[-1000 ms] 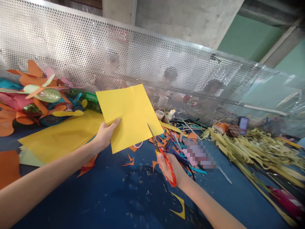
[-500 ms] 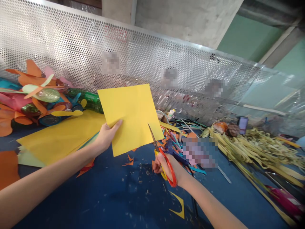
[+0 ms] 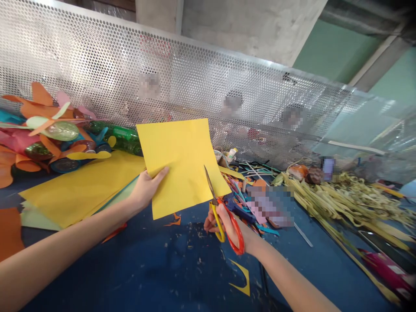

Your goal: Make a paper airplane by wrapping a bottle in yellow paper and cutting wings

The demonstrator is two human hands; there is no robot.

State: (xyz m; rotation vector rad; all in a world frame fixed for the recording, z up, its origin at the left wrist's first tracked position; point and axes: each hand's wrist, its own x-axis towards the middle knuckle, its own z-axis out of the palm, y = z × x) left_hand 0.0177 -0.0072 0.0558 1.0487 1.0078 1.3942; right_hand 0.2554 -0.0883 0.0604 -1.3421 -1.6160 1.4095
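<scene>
My left hand [image 3: 146, 189] pinches the lower left edge of a yellow paper sheet [image 3: 180, 162], held up above the blue table [image 3: 156, 268]. My right hand [image 3: 227, 223] grips red and yellow scissors [image 3: 224, 216] by the handles. The blades are spread and reach into the sheet's lower right edge.
Larger yellow sheets [image 3: 78, 186] lie flat at the left. A heap of paper flowers and green bottles [image 3: 55, 134] is behind them. Coloured scraps [image 3: 243, 190] and a pile of yellowish strips [image 3: 344, 203] lie at the right. A perforated metal screen [image 3: 195, 86] backs the table.
The scissors have moved up and further into the sheet's lower right edge, with their handles spread wider. The sheet shifted slightly right and down.
</scene>
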